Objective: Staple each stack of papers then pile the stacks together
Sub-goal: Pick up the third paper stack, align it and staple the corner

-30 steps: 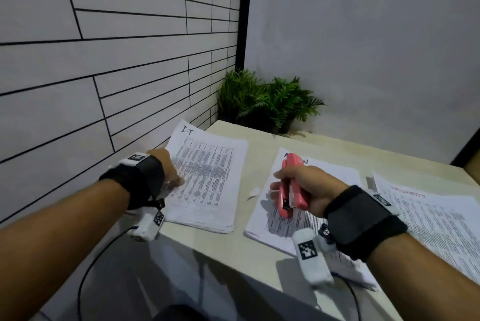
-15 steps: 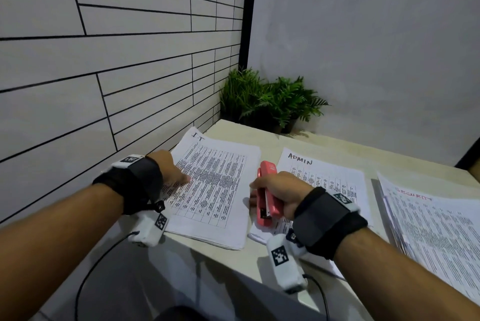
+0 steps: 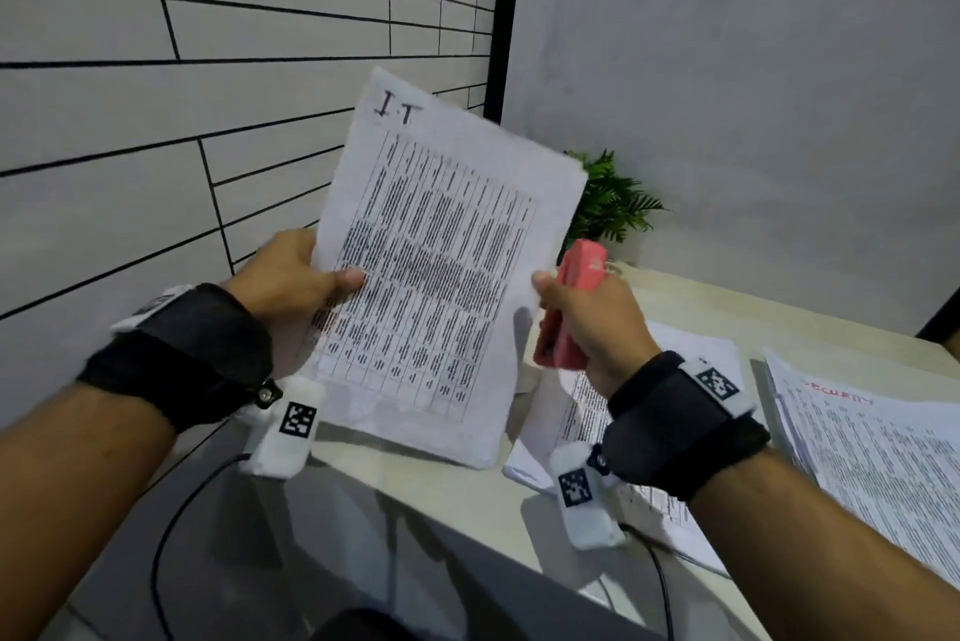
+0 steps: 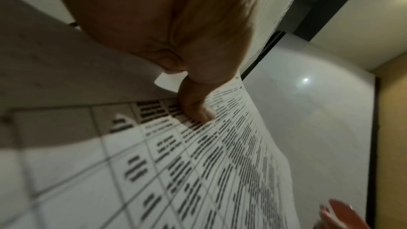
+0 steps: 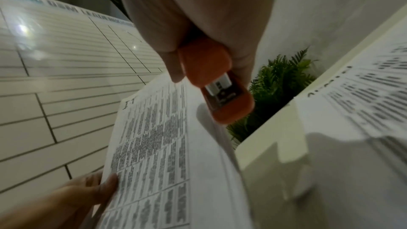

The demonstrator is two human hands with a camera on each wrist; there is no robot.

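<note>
We hold the IT stack (image 3: 441, 266) upright, its bottom edge resting near the tabletop's (image 3: 691, 297) left front edge. Left hand (image 3: 291, 277) pinches its left margin, thumb on the printed face. Right hand (image 3: 587, 323) is wrapped round the pink stapler (image 3: 574, 308), thumb touching the stack's right edge. Step in hand: squaring the IT sheets before stapling; no staple seen, though the top corners are blurred. Next move calls for feeding a top corner into the stapler's mouth and squeezing. The middle stack (image 3: 670, 354) and SECURITY stack (image 3: 872, 443) lie flat toward the right edge.
</note>
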